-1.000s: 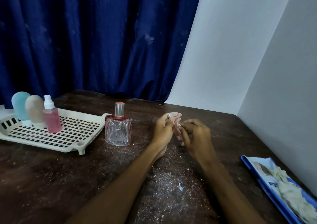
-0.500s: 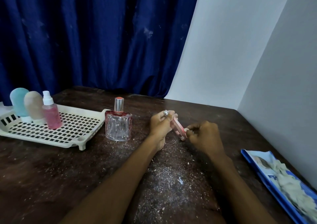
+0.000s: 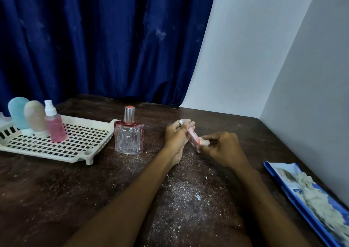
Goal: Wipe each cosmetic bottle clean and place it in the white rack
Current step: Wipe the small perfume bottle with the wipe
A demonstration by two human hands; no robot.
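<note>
Two hands are sharing one small pink bottle (image 3: pixel 193 139): the left hand (image 3: pixel 178 135) is gripping it tilted, likely steadying it, while the right hand (image 3: pixel 221 148) is pinching a tissue wad (image 3: pixel 204 142) against its lower end; the white rack (image 3: pixel 56 155) is sitting well to their left.

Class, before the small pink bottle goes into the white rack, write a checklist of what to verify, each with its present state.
1. Left hand grips the small pink bottle: ok.
2. Right hand pinches a pale wad against that bottle: ok.
3. Bottle wiped clean all over: cannot tell.
4. Free space in the white rack beside its three bottles: ok.
5. Glass perfume bottle in the rack: not ok, it stands on the table beside it.
</note>
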